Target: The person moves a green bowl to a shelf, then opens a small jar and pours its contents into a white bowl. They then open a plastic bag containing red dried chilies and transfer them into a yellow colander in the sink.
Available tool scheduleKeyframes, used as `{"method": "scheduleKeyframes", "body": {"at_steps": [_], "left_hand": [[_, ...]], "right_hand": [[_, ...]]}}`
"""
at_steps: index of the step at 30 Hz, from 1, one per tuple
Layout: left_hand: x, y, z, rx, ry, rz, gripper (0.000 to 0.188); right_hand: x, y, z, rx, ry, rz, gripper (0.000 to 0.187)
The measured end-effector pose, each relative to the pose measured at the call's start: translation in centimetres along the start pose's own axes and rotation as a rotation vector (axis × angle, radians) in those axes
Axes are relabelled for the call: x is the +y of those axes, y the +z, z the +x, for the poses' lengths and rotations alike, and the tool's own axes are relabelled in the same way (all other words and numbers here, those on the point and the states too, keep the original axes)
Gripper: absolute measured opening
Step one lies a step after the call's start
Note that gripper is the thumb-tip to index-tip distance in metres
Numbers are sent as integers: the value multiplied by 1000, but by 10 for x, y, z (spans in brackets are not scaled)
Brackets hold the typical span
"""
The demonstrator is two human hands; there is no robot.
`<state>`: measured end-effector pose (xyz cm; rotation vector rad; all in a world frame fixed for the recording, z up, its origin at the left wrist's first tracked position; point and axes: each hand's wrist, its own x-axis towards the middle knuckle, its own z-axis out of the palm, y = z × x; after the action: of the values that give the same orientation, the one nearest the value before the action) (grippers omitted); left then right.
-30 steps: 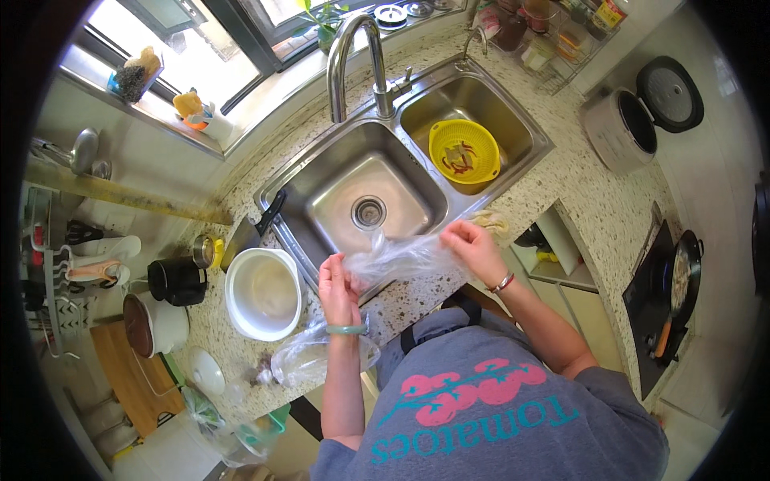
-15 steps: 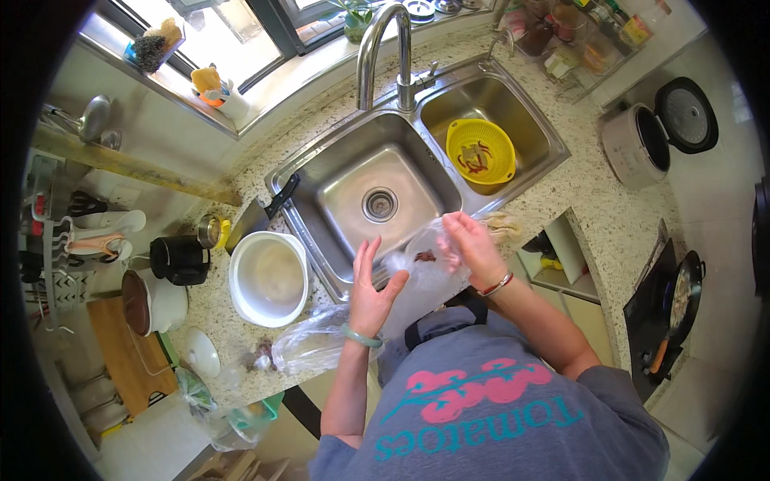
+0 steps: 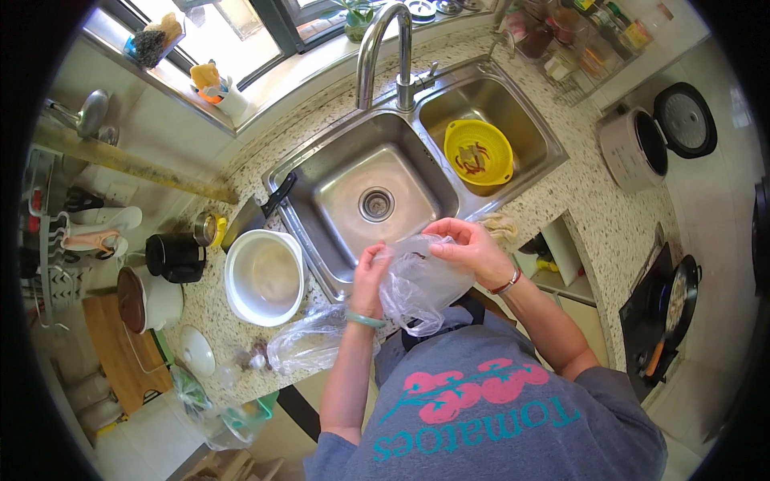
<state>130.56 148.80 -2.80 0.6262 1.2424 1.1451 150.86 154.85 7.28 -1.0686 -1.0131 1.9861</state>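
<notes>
A clear plastic bag (image 3: pixel 425 289) hangs crumpled between my two hands, in front of the sink's near edge. My left hand (image 3: pixel 370 284), with a green bangle at the wrist, is closed on the bag's left side. My right hand (image 3: pixel 473 250) pinches its upper right part between thumb and fingers. Something small and dark red shows through the plastic near the top; its kind is too small to tell. Beyond my hands lies the larger sink basin (image 3: pixel 341 200). The smaller basin holds a yellow colander (image 3: pixel 507 152) with several reddish pieces in it.
Left of the sink stand a white pot (image 3: pixel 233 276) and a cleaver (image 3: pixel 250 218) with a black handle. Another clear plastic bag (image 3: pixel 309 345) lies near the counter edge. A tall faucet (image 3: pixel 405 56) rises behind the basins. An open rice cooker (image 3: pixel 630 148) and a pan (image 3: pixel 683 301) are at right.
My left hand was open with fingers spread and now grips the bag. The bag has bunched up between both hands. My right hand still holds it.
</notes>
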Motion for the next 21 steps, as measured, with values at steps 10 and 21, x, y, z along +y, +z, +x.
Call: {"method": "scheduleKeyframes", "body": {"at_steps": [10,21], "left_hand": [[2,30,-14,-405,-522,-788,55],[41,32,-18,-301,-260,-558,54]], "right_hand": [[-3,0,4,-210,208,436,30],[-11,-9,6,439,-717,-1125,27]]}}
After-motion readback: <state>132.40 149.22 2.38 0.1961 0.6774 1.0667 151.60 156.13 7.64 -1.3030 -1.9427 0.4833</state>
